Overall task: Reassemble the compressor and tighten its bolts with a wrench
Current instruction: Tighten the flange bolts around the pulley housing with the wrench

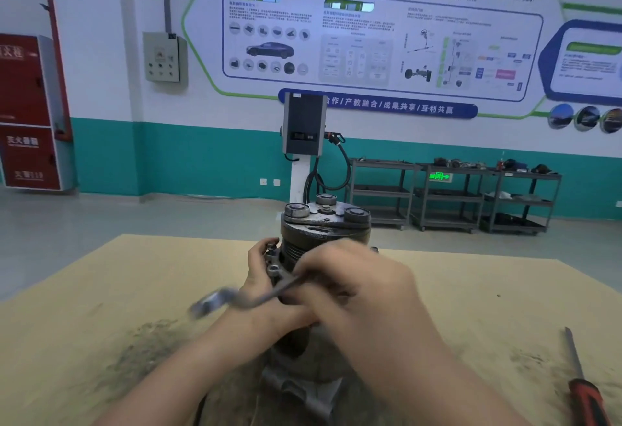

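Compressor (324,223) lies on the tan surface (101,291) at centre, pulley end toward 12 o'clock. Left hand (266,291) grips its body from 9 o'clock, fingers curled round the flange. Right hand (353,287) grasps a wrench (235,297), whose blurred free end points to 8 o'clock. Screwdriver (584,382) lies at 4 o'clock, well apart. Room: teal-banded wall (202,163), poster (370,28), charging post (304,129), shelf carts (454,197), red cabinet (28,112) at 10 o'clock.

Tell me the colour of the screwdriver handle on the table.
Red with black, on the screwdriver; head view.
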Motion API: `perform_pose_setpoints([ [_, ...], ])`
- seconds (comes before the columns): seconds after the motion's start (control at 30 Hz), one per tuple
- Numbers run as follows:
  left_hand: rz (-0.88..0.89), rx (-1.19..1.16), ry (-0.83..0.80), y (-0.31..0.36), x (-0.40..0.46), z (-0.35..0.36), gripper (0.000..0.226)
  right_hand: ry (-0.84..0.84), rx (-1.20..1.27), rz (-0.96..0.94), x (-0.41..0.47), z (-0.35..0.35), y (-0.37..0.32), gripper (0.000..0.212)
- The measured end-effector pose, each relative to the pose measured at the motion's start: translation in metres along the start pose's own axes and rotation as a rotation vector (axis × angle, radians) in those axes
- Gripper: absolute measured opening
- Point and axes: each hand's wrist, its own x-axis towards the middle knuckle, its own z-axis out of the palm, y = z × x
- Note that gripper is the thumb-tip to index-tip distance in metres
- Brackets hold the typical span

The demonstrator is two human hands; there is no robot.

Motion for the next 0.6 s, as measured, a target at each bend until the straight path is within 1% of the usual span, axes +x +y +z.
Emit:
perform_pose_setpoints([
  [0.03,-0.03,0.007,-0.001,0.0,-0.001,0.002,0.089,0.066,0.046,0.02,0.0,-0.008,0.003,0.004],
  [0.1,-0.08,-0.051,-0.019,-0.002,-0.001,0.003,0.091,0.194,0.191,0.121,-0.002,-0.023,0.01,0.013],
  [0.17,-0.118,-0.075,-0.036,0.002,-0.003,0.002,0.1,0.323,0.475,0.303,-0.001,-0.035,0.017,0.023],
  [0.2,-0.131,-0.079,-0.038,0.003,-0.004,0.002,0.1,0.388,0.627,0.408,-0.001,-0.04,0.022,0.027],
  [0.27,-0.127,-0.095,-0.027,0.005,-0.005,0.001,0.087,0.475,0.852,0.607,0.002,-0.046,0.034,0.03],
  [0.33,-0.133,-0.159,0.026,0.007,-0.007,0.0,0.074,0.508,0.968,0.747,0.003,-0.047,0.044,0.029],
  [0.47,-0.254,-0.382,0.184,0.008,-0.004,-0.002,0.041,0.542,1.145,0.878,0.002,-0.042,0.051,0.022],
  [0.53,-0.301,-0.508,0.212,0.013,-0.003,-0.003,0.032,0.555,1.216,0.874,0.001,-0.041,0.053,0.02],
  [0.6,-0.315,-0.565,0.258,0.018,-0.001,-0.006,0.02,0.546,1.255,0.851,0.0,-0.041,0.054,0.019],
])
